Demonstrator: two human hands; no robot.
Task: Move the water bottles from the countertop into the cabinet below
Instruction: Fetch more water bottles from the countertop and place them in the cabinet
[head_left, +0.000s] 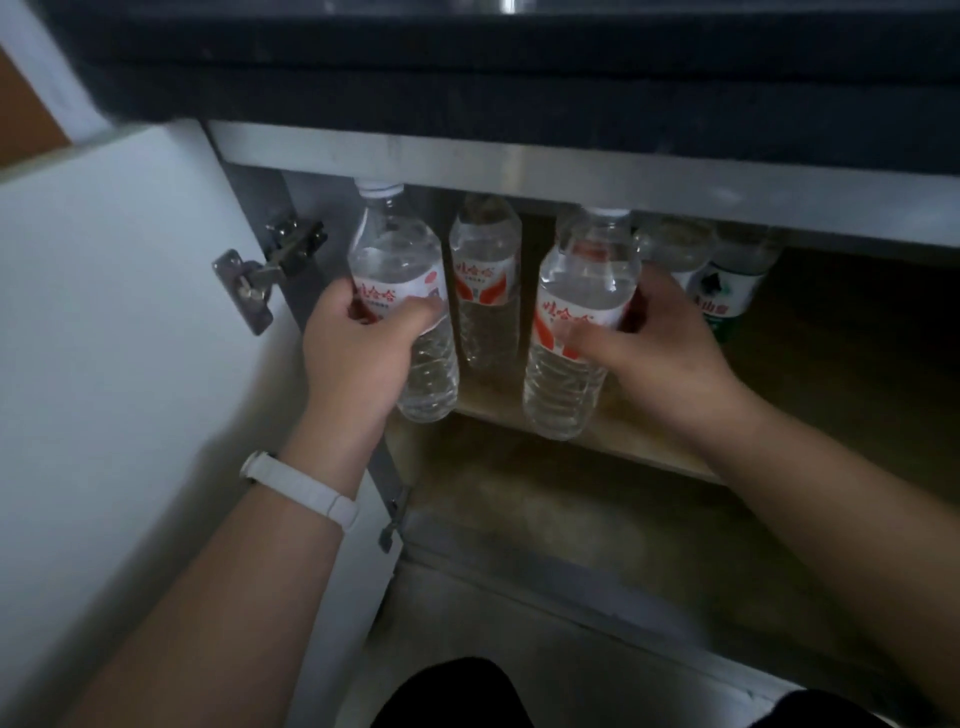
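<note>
Head camera, looking down: a person crouched at an open cabinet under the dark slab of the table holds one water bottle in each hand. The left hand, with a white wristband on its wrist, has its grip closed round the red-and-white label of the left-hand bottle, thumb across the front. The right hand has its grip wrapped round the same kind of label on the right-hand bottle, thumb on the near face and fingers behind.

Both bottles are clear, white-capped and upright, tilted slightly, their bases at the front edge of the cabinet's wooden shelf. Whether either base touches the shelf cannot be told.

Farther in, a third bottle with a matching red label stands on the shelf between the two held ones. To the far right of the right hand stand a clear bottle and, just beside it, a green-labelled bottle, their tops hidden by the cabinet frame.

At left, the white cabinet door is swung open on a metal hinge. Dark clothing shows at the near edge.
</note>
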